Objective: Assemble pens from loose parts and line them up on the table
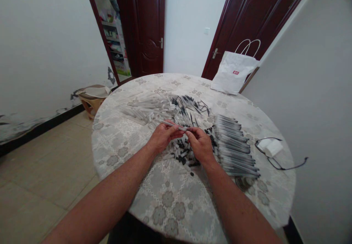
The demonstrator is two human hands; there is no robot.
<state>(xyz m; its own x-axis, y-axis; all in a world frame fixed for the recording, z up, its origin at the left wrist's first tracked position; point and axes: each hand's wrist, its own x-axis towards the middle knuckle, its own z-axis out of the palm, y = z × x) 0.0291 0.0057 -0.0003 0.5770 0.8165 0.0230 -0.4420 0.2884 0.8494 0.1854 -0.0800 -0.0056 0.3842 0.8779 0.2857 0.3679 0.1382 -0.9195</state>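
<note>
A clear pen barrel (pixel 173 125) slants between my two hands above the middle of the table. My left hand (pixel 164 136) is closed around it, with the thumb along its length. At the barrel's right end, the fingertips of my right hand (pixel 200 143) are pinched together; any small part between them is hidden. Below the hands lies a heap of small black and clear pen caps (pixel 183 155). Loose clear pen barrels (pixel 145 106) are piled behind my left hand, and thin dark-ended refills (pixel 189 104) beyond both. Right of my right hand, assembled pens (pixel 236 145) lie side by side.
The round table (pixel 123 134) has a patterned cloth. Eyeglasses (pixel 277 167) and white tissue packs (pixel 271 147) rest near its right edge. A white paper bag (pixel 233 71) stands at the back right. Beyond the table's left side is a wooden stool (pixel 92 99).
</note>
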